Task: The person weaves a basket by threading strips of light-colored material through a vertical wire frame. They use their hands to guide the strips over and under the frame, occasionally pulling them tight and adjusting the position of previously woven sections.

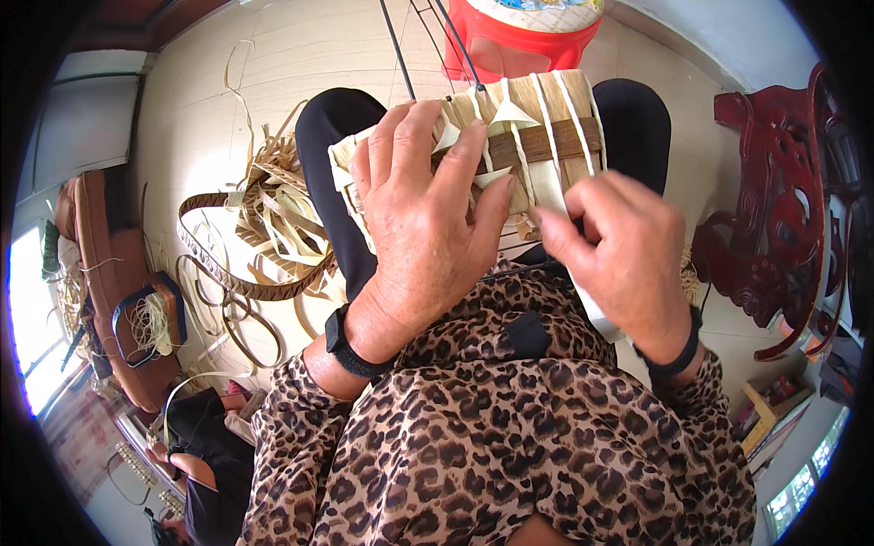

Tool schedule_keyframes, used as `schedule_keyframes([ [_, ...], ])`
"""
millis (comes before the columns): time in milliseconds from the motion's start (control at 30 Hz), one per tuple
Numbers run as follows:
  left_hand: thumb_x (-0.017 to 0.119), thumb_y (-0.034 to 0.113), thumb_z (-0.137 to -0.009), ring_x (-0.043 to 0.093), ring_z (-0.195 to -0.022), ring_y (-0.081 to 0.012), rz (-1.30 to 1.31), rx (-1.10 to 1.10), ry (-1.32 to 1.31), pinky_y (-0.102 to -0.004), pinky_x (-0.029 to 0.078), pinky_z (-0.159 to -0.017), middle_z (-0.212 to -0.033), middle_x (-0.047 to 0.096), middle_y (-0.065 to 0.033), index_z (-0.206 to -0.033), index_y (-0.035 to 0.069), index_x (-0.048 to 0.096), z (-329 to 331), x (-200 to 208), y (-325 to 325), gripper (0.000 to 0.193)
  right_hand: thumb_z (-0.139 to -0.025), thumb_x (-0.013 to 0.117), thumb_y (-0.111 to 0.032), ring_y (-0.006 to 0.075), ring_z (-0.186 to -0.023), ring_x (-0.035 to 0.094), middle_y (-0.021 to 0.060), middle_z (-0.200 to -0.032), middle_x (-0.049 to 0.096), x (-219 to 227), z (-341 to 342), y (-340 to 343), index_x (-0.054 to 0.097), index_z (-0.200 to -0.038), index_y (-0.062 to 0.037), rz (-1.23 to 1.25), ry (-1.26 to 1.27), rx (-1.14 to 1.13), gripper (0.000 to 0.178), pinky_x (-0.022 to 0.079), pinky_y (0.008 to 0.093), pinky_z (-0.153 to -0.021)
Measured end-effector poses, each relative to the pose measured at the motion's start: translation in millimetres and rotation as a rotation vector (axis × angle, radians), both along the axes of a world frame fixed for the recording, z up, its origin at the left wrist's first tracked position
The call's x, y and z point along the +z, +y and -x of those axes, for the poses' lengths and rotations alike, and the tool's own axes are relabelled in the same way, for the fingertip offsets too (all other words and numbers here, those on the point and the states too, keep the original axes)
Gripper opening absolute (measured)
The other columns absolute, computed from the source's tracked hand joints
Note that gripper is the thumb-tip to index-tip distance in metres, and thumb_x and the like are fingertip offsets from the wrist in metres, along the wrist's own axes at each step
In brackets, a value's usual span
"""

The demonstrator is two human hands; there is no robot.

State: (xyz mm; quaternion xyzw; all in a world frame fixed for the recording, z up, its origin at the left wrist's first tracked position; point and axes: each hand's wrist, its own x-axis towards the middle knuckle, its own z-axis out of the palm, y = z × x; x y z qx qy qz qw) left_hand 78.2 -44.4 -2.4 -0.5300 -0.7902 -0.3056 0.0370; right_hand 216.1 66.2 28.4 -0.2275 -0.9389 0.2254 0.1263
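A rectangular straw-coloured piece bound with white cords (523, 96) rests across the knees at the upper centre of the frame, a brown band (537, 144) running across it under the cords. The left hand (419, 200) lies spread over its left part, fingers and thumb apart, and blocks much of that side from view. The right hand (624, 246) is curled at its lower right, thumb and bent fingers close together, though I cannot tell whether they pinch anything; it covers part of a flat pale strip (549, 187) that leads down from the piece. Thin black rods (398, 50) reach from the top edge to the piece, beside a red stool (523, 56) at the top. At the left of the frame, a tangled heap of pale strips (287, 218) lies on the floor with a dark brown coil (291, 286), near a brown bench (150, 373) bearing a tray of fibres (181, 318). Another person in black (214, 482) shows at the lower left, and dark red carved furniture (769, 237) fills the right side
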Motion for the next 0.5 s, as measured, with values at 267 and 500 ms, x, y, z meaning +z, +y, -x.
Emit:
schedule_keyframes([
  [267,0.07,0.017,-0.073,0.047,-0.112,-0.0346,0.027,0.011,0.039,-0.0453,0.035,-0.094,-0.116,0.052,-0.0187,-0.106,0.001,0.065,-3,0,0,0.037,-0.076,0.065,0.0,0.0206,-0.047,0.045,0.0107,-0.056,0.047,-7,-10,-15,0.05,-0.066,0.0005,0.253,0.131,-0.132,0.018,0.035,0.0321,-0.044],
  [500,0.068,0.017,-0.068,0.046,-0.108,-0.039,-0.046,-0.022,0.055,-0.0482,0.034,-0.09,-0.113,0.05,-0.0218,-0.103,0.001,0.063,-1,-7,1,0.038,-0.075,0.065,-0.001,0.0301,-0.049,0.049,0.0142,-0.058,0.049,-1,-14,-22,0.05,-0.066,-0.0001,0.393,0.118,-0.166,0.018,0.037,0.0359,-0.045],
])
